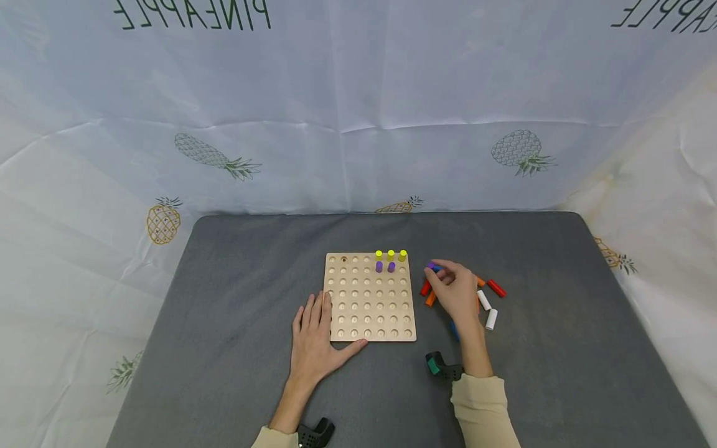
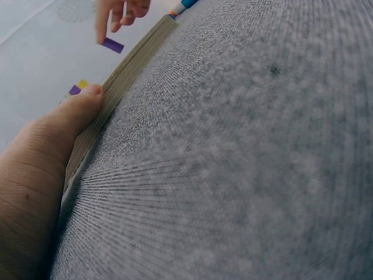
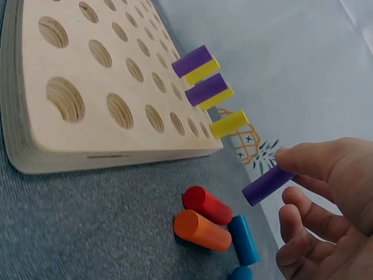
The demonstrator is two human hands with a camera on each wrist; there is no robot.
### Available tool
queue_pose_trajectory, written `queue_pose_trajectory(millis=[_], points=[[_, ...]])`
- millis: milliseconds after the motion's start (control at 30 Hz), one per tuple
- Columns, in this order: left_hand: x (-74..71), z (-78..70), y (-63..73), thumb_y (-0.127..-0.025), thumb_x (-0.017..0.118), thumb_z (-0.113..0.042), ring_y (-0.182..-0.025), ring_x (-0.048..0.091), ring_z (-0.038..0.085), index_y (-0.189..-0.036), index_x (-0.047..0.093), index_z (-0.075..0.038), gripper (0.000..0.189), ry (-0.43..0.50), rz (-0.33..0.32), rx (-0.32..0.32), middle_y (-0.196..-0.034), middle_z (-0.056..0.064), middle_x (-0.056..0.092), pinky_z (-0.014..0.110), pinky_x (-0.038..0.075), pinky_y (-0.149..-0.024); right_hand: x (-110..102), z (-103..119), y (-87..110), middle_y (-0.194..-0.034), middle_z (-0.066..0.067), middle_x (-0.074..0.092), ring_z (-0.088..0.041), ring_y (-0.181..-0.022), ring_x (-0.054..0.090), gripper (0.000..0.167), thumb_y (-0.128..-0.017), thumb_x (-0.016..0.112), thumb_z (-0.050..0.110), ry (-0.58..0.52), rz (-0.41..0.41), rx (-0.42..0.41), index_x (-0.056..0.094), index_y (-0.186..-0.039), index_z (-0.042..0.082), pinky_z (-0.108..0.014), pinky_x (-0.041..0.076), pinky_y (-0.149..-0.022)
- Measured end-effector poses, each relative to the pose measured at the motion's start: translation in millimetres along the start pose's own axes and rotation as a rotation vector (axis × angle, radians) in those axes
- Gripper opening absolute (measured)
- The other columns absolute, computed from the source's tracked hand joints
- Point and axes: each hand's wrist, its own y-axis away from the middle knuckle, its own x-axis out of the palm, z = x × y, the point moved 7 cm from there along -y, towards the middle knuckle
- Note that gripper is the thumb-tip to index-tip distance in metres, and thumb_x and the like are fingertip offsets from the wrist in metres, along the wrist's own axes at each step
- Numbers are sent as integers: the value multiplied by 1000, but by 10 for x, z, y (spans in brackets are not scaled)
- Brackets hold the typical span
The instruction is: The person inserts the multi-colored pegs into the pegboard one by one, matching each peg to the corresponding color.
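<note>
Between thumb and index finger my right hand (image 1: 456, 292) pinches a purple peg (image 3: 267, 185), raised above the table to the right of a wooden pegboard (image 1: 373, 298). The other fingers of that hand are loosely bent. My left hand (image 1: 315, 348) rests at the board's near left corner, fingers along the left edge and thumb at the front edge. Three yellow pegs (image 1: 403, 256) stand in the board's far row at the right. Two purple pegs (image 1: 379, 267) stand in the row before them. Most other holes show bare.
Loose pegs lie right of the board, partly under my right hand: a red peg (image 3: 207, 205), an orange peg (image 3: 201, 230), a blue peg (image 3: 243, 240) and white pegs (image 1: 491, 319) among them. Grey cloth covers the table (image 1: 235, 280). A pineapple-print curtain (image 1: 358, 81) hangs behind it.
</note>
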Motion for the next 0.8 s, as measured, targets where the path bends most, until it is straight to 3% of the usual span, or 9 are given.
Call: queue_pose_trajectory(millis=[800], points=[[-18, -19, -4, -69, 72, -80, -151, 37, 39, -160, 31, -5, 126, 5, -46, 30, -162, 18, 41, 59, 26, -122, 214, 83, -39, -93, -16, 75, -14, -71, 64, 27, -90, 79, 15, 0, 61, -55, 77, -115, 4, -17, 46, -59]])
